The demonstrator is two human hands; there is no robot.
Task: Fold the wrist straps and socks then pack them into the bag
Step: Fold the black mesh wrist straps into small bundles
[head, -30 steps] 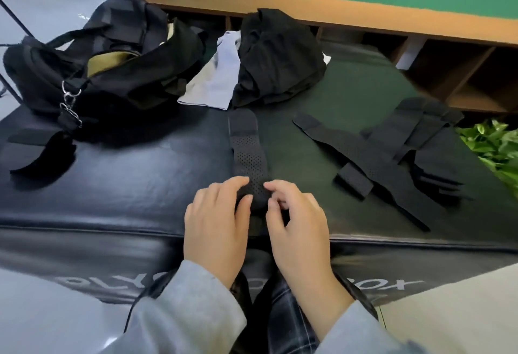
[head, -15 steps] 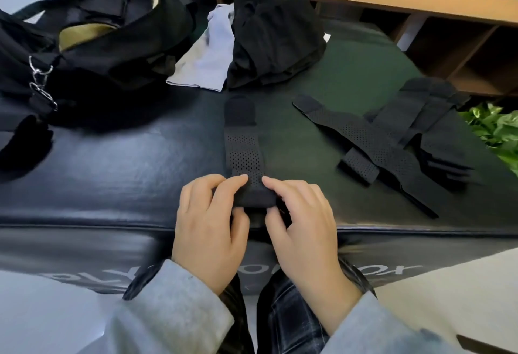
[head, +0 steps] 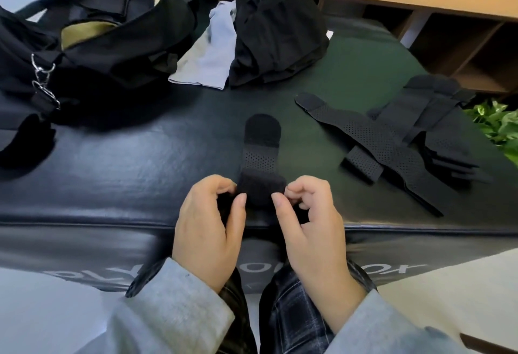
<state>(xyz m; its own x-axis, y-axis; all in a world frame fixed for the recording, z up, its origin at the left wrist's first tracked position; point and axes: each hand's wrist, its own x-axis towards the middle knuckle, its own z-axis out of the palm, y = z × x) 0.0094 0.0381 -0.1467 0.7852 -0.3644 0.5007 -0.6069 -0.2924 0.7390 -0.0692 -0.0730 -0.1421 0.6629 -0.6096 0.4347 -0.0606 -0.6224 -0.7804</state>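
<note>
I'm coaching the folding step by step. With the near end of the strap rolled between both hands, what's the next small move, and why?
Probably roll it one more turn away from the body. Both hands, left and right, pinch the roll at the strap's near end, while its perforated length and rounded tip lie flat on the mat, unrolled.

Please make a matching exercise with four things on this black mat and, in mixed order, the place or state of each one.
1. wrist strap
2. bag
3. pale sock
4. loose straps

a. far left, open
b. lying spread on the right
c. near end rolled up, pinched by the left hand and the right hand
d. between the bag and black cloth

Pairs: 1-c, 2-a, 3-d, 4-b
</note>
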